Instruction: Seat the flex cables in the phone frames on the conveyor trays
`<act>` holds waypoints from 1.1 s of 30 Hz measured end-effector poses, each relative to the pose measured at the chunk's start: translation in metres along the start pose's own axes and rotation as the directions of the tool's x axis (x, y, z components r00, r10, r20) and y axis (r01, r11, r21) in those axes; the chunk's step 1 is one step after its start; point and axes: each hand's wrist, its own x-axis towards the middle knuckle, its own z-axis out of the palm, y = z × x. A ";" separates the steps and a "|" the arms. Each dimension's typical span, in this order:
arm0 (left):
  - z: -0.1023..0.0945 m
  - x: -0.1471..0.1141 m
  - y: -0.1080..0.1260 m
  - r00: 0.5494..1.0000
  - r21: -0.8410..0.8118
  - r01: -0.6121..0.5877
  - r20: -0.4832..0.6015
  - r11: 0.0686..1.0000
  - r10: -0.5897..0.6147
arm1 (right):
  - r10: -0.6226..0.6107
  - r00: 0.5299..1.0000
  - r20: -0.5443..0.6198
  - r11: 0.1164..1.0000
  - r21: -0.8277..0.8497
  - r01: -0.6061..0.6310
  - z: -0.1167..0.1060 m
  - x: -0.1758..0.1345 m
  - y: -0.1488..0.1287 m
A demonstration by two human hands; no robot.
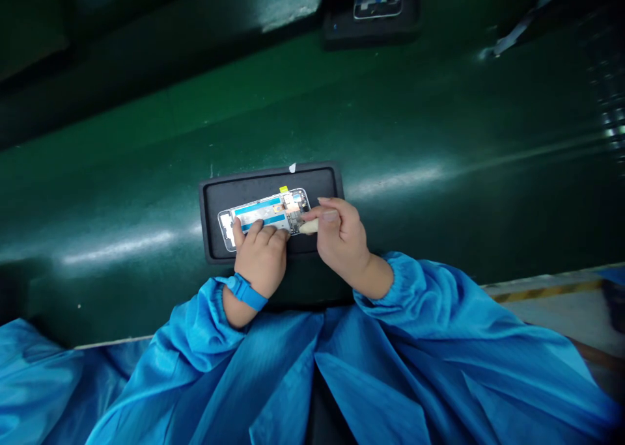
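Note:
An opened smartphone (267,208) lies tilted in a black tray (209,237). Its inside faces up, with blue strips, a silvery middle and bare circuit parts at the right end. A small yellow tab (284,189) sticks out at its far edge. Bent over the phone's near edge, the fingers of my left hand (262,256) hold it at its left and middle. My right hand (344,240) pinches a short, cream-white pen-like tool (310,226), its tip at the circuit parts on the right end. The rest of the tool is hidden in the hand.
A second black tray (336,35) with another opened phone (378,6) stands at the far side. The green bench (415,126) runs across the view. A white scrap (292,168) sits on the near tray's far rim. Blue fabric (34,380) shows at lower left.

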 end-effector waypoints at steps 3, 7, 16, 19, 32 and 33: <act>0.001 0.000 0.000 1.000 -0.003 -0.002 -0.016 1.000 0.002 | 0.005 1.000 -0.030 1.000 0.027 -0.004 0.001 -0.002 0.002; 0.003 0.000 0.000 0.998 -0.006 -0.013 -0.056 1.000 0.013 | 0.068 0.993 -0.092 0.995 0.073 -0.062 0.003 -0.005 0.005; 0.002 -0.001 0.000 1.000 -0.008 -0.005 -0.011 1.000 0.005 | 0.003 1.000 -0.013 0.999 0.034 -0.003 0.000 -0.003 0.001; 0.002 -0.002 0.001 1.000 -0.026 0.013 0.009 1.000 -0.013 | -0.022 1.000 0.009 1.000 -0.008 0.022 -0.002 0.000 -0.002; 0.001 0.000 0.001 0.999 -0.042 0.030 0.043 0.999 -0.028 | 0.209 0.974 0.085 0.976 0.046 -0.213 0.006 0.018 -0.005; -0.001 0.000 0.001 0.998 -0.050 0.039 0.042 0.998 -0.037 | 0.337 0.941 0.038 0.931 0.138 -0.339 0.005 0.019 -0.003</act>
